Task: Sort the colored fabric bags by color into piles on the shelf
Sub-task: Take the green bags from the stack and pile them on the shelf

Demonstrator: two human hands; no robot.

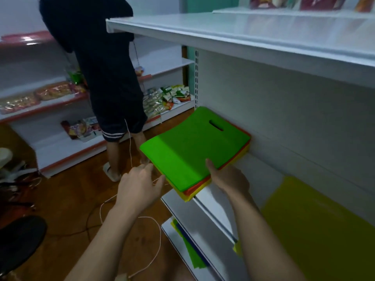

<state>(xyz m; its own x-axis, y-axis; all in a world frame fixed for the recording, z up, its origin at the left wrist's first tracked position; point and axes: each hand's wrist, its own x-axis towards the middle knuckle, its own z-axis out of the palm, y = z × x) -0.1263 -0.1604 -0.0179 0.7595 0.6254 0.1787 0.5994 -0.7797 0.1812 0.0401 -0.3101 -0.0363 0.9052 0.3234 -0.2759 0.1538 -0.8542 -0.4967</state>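
A stack of fabric bags (192,151) lies on the white shelf (215,201), overhanging its left end. The top bag is bright green with a cut-out handle; orange and yellow edges show beneath it. My right hand (227,179) grips the stack's near edge, thumb on top of the green bag. My left hand (140,187) hovers just left of the stack's near corner, fingers apart and holding nothing. A yellow bag (316,226) lies flat farther right on the same shelf. On the lower shelf, green, blue and yellow bags (188,244) lie together.
Another person in dark clothes (105,78) stands on the wooden floor by a snack shelf (60,102) at the left. A white cord (142,218) trails across the floor under my arms. An upper shelf board (243,37) juts out overhead.
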